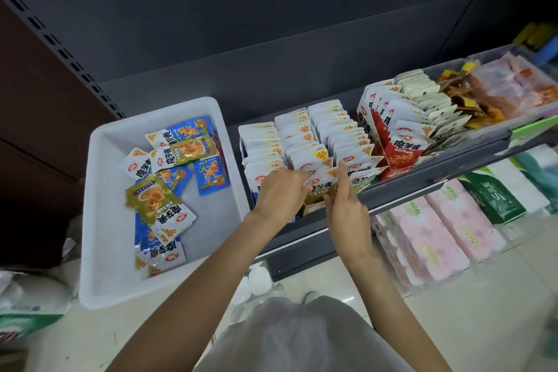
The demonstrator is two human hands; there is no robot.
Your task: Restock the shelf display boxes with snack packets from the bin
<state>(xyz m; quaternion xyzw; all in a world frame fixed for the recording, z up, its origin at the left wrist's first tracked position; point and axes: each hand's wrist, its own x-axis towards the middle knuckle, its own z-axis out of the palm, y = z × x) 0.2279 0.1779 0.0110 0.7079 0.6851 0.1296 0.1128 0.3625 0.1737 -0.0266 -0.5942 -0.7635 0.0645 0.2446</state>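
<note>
Dark shelf (302, 75) carries a white bin (99, 220) of loose snack packets (169, 178) at its left end, display boxes (314, 208) beside it. Both hands meet at the front edge: left hand (279, 193) and right hand (347, 205) pinch one snack packet (321, 183) over the middle box. Red box (392, 157) crowds the right; tissue packs (437, 238) lie below.

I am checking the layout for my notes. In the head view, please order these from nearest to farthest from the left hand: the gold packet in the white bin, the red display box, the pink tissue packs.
From the left hand:
1. Gold packet, to its left in the white bin.
2. Red display box, to its right on the shelf.
3. Pink tissue packs, lower right, under the shelf.
</note>
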